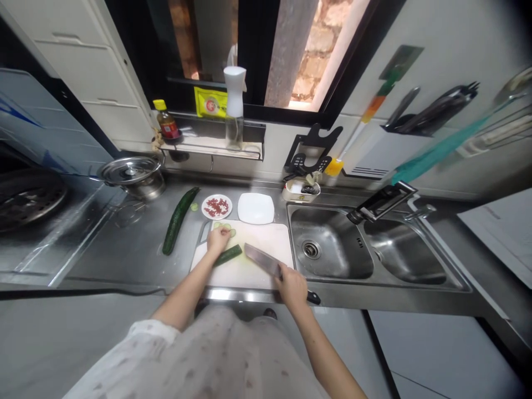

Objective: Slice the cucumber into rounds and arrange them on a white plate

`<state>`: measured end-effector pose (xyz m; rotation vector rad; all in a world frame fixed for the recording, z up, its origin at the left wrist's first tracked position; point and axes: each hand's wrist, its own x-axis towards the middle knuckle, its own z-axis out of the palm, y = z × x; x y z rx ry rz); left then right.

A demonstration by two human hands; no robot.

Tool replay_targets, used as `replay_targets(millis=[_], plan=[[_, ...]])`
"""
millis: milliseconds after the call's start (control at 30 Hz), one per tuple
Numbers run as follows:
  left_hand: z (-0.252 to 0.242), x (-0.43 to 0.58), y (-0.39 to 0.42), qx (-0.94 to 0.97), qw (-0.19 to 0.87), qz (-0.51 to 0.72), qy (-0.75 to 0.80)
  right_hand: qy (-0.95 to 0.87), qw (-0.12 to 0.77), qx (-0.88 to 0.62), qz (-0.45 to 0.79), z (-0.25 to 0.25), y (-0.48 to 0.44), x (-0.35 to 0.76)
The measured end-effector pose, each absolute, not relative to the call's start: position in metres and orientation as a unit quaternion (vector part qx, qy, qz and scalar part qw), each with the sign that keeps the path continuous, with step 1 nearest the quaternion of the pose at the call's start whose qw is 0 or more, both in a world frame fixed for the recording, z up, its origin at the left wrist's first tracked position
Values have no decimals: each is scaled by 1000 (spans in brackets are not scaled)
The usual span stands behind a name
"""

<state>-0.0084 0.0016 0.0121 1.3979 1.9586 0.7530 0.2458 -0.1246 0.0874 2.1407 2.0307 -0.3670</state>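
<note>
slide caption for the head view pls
Right hand holding a cleaver, left hand at cucumber slices on a white cutting board, beside a double sink.

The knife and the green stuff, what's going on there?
A person's right hand holds a knife over a white cutting board. The left hand is at some thin green slices; whether it grips one is hard to tell. A cut piece of cucumber lies on the board, and a longer cucumber lies on the counter to the left.
</note>
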Motion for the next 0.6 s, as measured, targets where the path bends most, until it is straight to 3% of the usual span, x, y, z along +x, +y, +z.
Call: replay_targets(millis=[600], plan=[[0,-20,23,655,180,207,704,662,88,731,-141,91,-125,242]])
